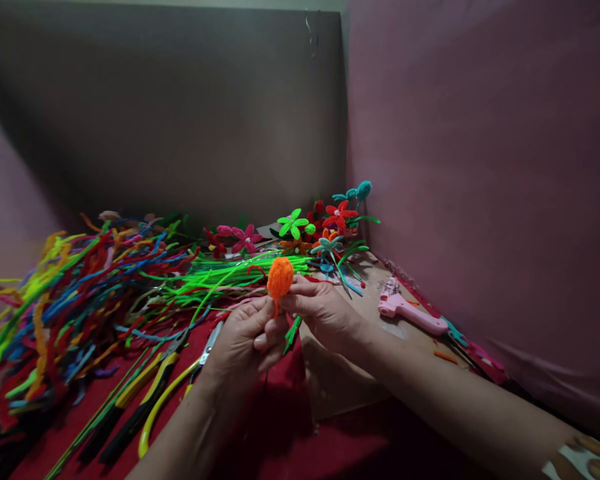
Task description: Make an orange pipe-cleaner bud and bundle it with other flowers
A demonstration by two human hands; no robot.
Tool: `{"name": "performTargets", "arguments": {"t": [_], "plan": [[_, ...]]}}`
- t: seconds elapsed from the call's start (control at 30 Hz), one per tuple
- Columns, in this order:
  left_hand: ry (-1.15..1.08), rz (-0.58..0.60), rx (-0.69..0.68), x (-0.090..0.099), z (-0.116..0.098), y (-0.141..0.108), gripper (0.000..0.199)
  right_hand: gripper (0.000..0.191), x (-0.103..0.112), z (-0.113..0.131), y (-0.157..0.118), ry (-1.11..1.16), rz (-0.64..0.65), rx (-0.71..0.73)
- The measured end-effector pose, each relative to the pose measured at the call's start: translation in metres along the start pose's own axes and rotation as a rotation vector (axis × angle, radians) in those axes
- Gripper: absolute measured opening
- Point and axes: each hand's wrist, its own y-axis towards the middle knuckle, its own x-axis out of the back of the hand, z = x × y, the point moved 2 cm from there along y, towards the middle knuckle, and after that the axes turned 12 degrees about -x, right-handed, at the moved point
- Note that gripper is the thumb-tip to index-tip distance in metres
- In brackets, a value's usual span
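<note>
An orange fuzzy bud bent from pipe cleaner (281,277) stands upright between my two hands. My left hand (254,330) is closed around its base, thumb and fingers pinching the thin stem just under the bud. From the right, my right hand (317,307) presses its fingertips against the lower side of the bud. Below the hands, part of a green stem (293,335) shows; whether it joins the bud is hidden by my fingers. Beside my left wrist lie yellow-handled scissors (210,343) and yellow-and-black pliers (147,393).
A big heap of loose coloured pipe cleaners (80,300) covers the left. Finished pipe-cleaner flowers, among them a green one (292,224) and a red one (340,215), lie at the back. A pink glue gun (410,310) rests on cardboard (340,380) at right, near the pink wall.
</note>
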Motion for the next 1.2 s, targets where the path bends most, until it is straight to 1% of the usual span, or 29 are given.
{"name": "performTargets", "arguments": {"t": [0.1,0.17,0.23,0.3,0.37,0.5,0.57,0.6,0.67,0.77,0.87,1.0,1.1,1.2], "plan": [[-0.024,0.019,0.021,0.003,0.001,0.001,0.021,0.013,0.001,0.000,0.003,0.054,0.060,-0.097],[-0.011,0.006,0.015,0.002,0.000,0.003,0.021,0.014,0.002,0.000,0.004,0.088,0.033,-0.105],[0.044,-0.008,-0.012,0.000,0.000,0.004,0.022,0.015,0.001,-0.002,0.005,0.119,-0.035,-0.092],[0.149,-0.046,-0.086,-0.002,0.000,0.004,0.021,0.016,0.001,-0.005,0.007,0.128,-0.110,-0.080],[0.293,-0.118,-0.202,-0.002,0.001,0.003,0.019,0.016,0.000,-0.007,0.008,0.111,-0.169,-0.072],[0.692,-0.258,-0.431,0.000,0.003,-0.002,0.016,0.019,-0.003,-0.009,0.011,0.083,-0.238,-0.035],[0.832,-0.286,-0.484,0.002,0.003,-0.004,0.012,0.020,-0.004,-0.009,0.011,0.086,-0.250,-0.026],[0.839,-0.286,-0.479,0.002,0.002,-0.004,0.011,0.020,-0.004,-0.009,0.011,0.084,-0.247,-0.022],[0.728,-0.260,-0.412,0.002,0.001,-0.002,0.012,0.018,-0.003,-0.009,0.010,0.064,-0.222,0.001],[0.433,-0.201,-0.264,0.001,-0.001,0.000,0.014,0.012,0.001,-0.010,0.011,0.026,-0.149,0.044],[0.222,-0.147,-0.140,0.001,-0.002,0.001,0.013,0.011,0.004,-0.011,0.013,0.032,-0.073,0.050],[0.055,-0.060,-0.031,0.005,-0.004,0.000,0.009,0.011,0.005,-0.009,0.015,0.046,0.047,0.004],[-0.045,0.006,0.014,0.009,-0.003,-0.001,0.009,0.007,0.006,-0.006,0.016,0.046,0.105,-0.022],[-0.089,0.050,0.039,0.012,-0.002,0.000,0.010,0.004,0.006,-0.006,0.017,0.027,0.147,-0.044]]}}
